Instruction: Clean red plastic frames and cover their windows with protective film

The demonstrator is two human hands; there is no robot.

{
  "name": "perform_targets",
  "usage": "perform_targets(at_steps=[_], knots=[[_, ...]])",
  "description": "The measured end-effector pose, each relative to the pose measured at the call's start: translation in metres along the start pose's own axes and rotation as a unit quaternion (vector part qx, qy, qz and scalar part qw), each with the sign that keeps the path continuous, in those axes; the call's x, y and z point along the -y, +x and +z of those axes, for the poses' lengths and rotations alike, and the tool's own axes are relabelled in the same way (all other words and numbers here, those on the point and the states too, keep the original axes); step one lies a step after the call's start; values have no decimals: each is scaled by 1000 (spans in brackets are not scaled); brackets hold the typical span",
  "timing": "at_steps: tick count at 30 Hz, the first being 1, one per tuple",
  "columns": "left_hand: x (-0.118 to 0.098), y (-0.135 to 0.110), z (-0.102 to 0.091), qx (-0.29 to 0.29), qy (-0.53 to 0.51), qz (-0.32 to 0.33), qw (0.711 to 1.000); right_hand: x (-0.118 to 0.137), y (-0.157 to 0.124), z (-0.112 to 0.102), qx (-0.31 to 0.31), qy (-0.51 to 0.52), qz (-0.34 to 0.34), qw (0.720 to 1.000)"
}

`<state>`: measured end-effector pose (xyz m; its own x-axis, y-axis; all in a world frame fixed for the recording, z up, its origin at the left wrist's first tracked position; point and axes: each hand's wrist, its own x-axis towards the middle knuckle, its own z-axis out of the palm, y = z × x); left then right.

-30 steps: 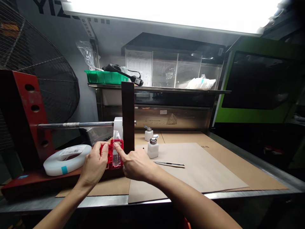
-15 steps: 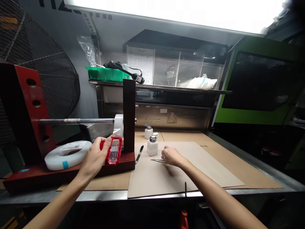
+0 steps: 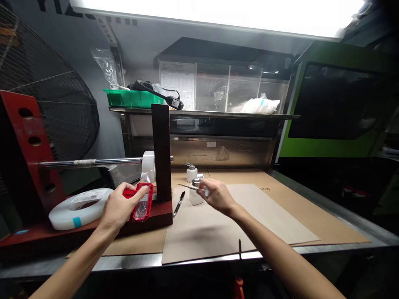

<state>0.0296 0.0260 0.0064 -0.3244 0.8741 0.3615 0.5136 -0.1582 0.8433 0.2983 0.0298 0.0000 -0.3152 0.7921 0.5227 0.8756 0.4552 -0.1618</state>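
My left hand point(image 3: 120, 205) is closed on a red plastic frame point(image 3: 149, 203) with clear film across its middle, held tilted in front of the dark red stand. In my right hand point(image 3: 216, 195) is a pair of metal tweezers point(image 3: 188, 187), raised above the cardboard with the tips pointing left. Behind the tweezers and partly hidden by the hand stands a white pump bottle point(image 3: 195, 197) with a metal top. A second white pump bottle point(image 3: 191, 173) sits farther back. A black pen point(image 3: 179, 203) lies left of the nearer bottle.
A stand point(image 3: 161, 153) carries a metal rod point(image 3: 106, 161) with a white film roll point(image 3: 148, 164). A larger translucent roll point(image 3: 59, 218) lies on its base. Cardboard sheets point(image 3: 218, 232) cover the bench. Above, a shelf point(image 3: 218, 113) holds a green bin point(image 3: 131, 99).
My right hand has lifted the tweezers off the cardboard and moved up and left, before the nearer bottle. The view has shifted slightly; the left hand keeps hold of the red frame.
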Motion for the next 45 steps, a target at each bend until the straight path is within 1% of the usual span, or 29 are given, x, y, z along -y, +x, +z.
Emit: perform_targets(at_steps=[4,7,10,14,19,23,25,27,29,32,34,37,39,42,45], knots=[[-1,-1,-1,-7,2,-3,1000,51,29,-4,-46,-27,-58,997],[-1,0,-3,-12,9,9,1000,73,45,1,-67,-93,-120,986],[2,2,-4,-11,8,15,1000,79,53,7,-66,-137,-149,977],[6,3,-4,-3,2,11,1000,79,57,10,-56,-153,-159,974],[5,1,-3,13,-6,1,1000,85,58,5,-30,-166,-168,971],[1,-1,-3,12,-4,0,1000,96,61,0,0,-163,-179,970],[2,-2,-4,9,-2,-1,1000,97,61,-1,19,-155,-180,971],[4,-2,-6,8,0,-5,1000,91,58,1,34,-146,-169,974],[7,-3,-9,9,-2,-11,1000,76,50,6,46,-137,-140,980],[10,-8,-14,24,-20,-33,999,40,28,17,68,-109,-77,989],[10,-15,-16,50,-46,-59,996,14,10,26,92,-76,-41,992],[7,-28,-13,95,-97,-97,986,-22,-17,38,135,-14,2,991],[6,-36,-9,114,-131,-112,978,-38,-32,43,143,29,24,989],[3,-46,-1,130,-176,-126,968,-48,-44,42,110,87,50,989],[-4,-54,7,147,-233,-149,950,-37,-48,32,65,156,59,984]])
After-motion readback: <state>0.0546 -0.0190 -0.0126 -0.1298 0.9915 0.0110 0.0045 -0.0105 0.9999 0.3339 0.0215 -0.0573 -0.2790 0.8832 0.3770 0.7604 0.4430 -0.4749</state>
